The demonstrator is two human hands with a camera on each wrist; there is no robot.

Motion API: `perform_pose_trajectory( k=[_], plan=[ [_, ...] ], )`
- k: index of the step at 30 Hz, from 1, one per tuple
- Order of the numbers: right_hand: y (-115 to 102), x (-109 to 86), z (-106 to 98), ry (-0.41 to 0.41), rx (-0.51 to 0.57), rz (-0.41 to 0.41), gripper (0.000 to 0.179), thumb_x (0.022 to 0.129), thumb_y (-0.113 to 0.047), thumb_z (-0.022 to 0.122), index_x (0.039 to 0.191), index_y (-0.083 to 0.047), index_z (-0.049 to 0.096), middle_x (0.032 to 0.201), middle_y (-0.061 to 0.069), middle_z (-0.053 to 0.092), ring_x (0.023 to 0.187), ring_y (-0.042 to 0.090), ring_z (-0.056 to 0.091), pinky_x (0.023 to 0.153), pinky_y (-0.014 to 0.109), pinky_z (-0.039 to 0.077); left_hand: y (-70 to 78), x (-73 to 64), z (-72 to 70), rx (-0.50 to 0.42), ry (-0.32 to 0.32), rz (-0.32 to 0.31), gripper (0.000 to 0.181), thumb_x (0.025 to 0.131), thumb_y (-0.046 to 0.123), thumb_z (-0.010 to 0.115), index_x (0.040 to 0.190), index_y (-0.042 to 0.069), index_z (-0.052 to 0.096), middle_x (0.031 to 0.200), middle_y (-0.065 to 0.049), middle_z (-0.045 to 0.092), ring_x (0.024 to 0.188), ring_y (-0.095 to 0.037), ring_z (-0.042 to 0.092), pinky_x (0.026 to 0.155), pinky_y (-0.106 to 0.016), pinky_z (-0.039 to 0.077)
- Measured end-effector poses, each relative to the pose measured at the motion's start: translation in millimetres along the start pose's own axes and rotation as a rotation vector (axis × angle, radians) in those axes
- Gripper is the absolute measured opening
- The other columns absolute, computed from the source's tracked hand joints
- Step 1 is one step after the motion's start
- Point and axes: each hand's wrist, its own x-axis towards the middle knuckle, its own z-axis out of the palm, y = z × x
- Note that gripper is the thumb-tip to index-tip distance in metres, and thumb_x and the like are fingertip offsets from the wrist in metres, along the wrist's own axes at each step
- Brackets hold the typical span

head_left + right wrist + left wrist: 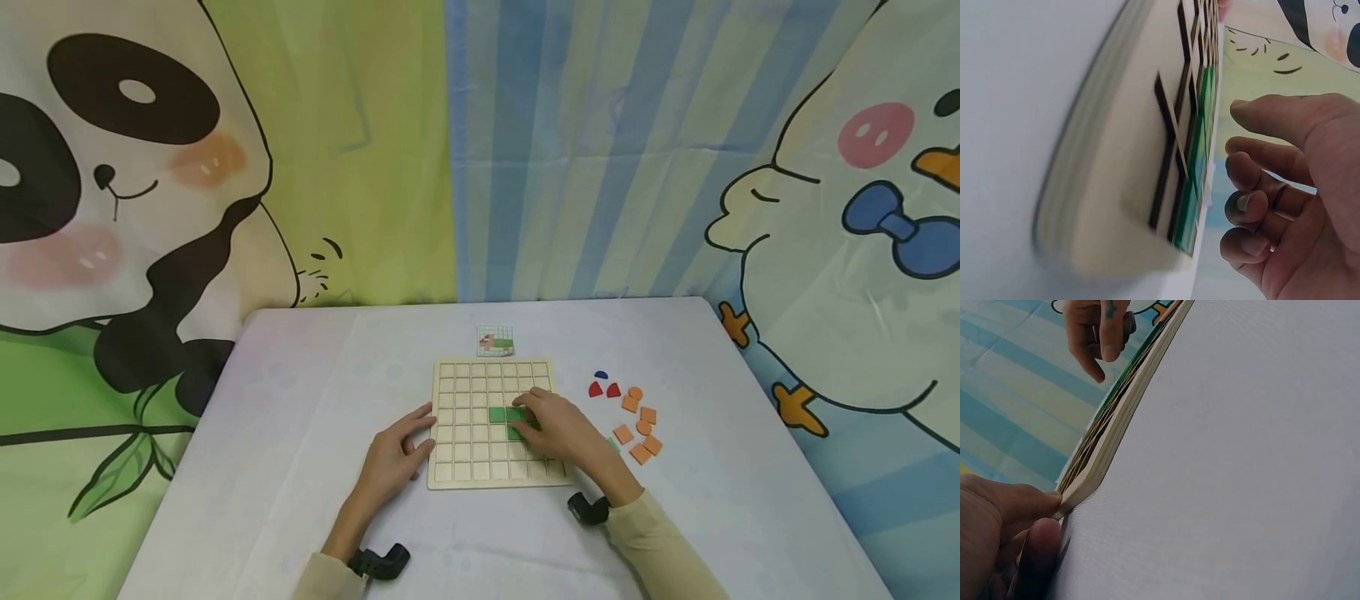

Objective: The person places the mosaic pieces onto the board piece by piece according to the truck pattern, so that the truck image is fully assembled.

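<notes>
A pale wooden grid board (459,460) lies on the table with green square tiles (497,414) in some of its cells, right of the middle. My left hand (395,446) is at the board's left edge, its fingertips touching the rim; in the left wrist view a fingertip rests on the board's corner (1079,490). Above the green tiles hovers my right hand (553,423), hiding part of the board. In the right wrist view its fingers are loosely bent, thumb apart, with nothing seen between them, and green tiles (1194,162) sit in the grid.
A small picture card (495,341) lies behind the board. To the right are several orange squares (624,434) and orange rounds (635,392), two red pieces (596,389) and a blue half-round (601,375). A green piece (613,444) shows partly beside my right forearm.
</notes>
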Motion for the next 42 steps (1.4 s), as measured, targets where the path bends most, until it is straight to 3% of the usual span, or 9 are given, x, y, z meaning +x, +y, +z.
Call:
perform_pose_trajectory(
  k=[14,24,35,42],
  plan=[
    [28,-37.7,-20,0.052,0.031,0.098,0.031,0.094,-0.024,0.081,0.122,-0.010,0.075,0.084,-0.007,0.058,0.071,0.008,0.047,0.061,0.020,0.040,-2.5,0.3,0.3,-0.011,-0.003,-0.001,0.045,0.094,0.009,0.079,0.138,0.016,0.071,0.156,0.007,0.060,0.049,-0.010,0.054,0.045,-0.025,0.046],
    [55,-67.0,-21,0.112,0.005,0.150,0.028,0.093,-0.019,0.082,0.118,-0.008,0.076,0.082,-0.007,0.058,0.074,0.008,0.049,0.065,0.021,0.043,-1.7,-0.1,0.6,-0.002,-0.002,-0.002,0.045,0.094,0.009,0.079,0.138,0.016,0.071,0.157,0.006,0.060,0.048,-0.010,0.053,0.045,-0.026,0.046],
    [72,-89.9,-26,0.079,0.009,0.277,0.028,0.093,-0.012,0.078,0.120,-0.009,0.075,0.082,-0.005,0.058,0.075,0.010,0.049,0.063,0.022,0.044,-1.0,-0.5,0.9,0.000,-0.001,-0.004,0.046,0.094,0.009,0.079,0.138,0.016,0.071,0.157,0.006,0.060,0.048,-0.010,0.053,0.045,-0.025,0.046],
    [77,-96.9,-28,0.062,0.013,0.309,0.026,0.092,-0.009,0.074,0.118,-0.010,0.077,0.083,-0.004,0.058,0.078,0.012,0.050,0.064,0.021,0.044,0.4,-0.7,-0.2,0.001,-0.001,-0.007,0.045,0.094,0.009,0.079,0.138,0.015,0.072,0.157,0.007,0.060,0.049,-0.010,0.053,0.045,-0.025,0.046]
  ],
)
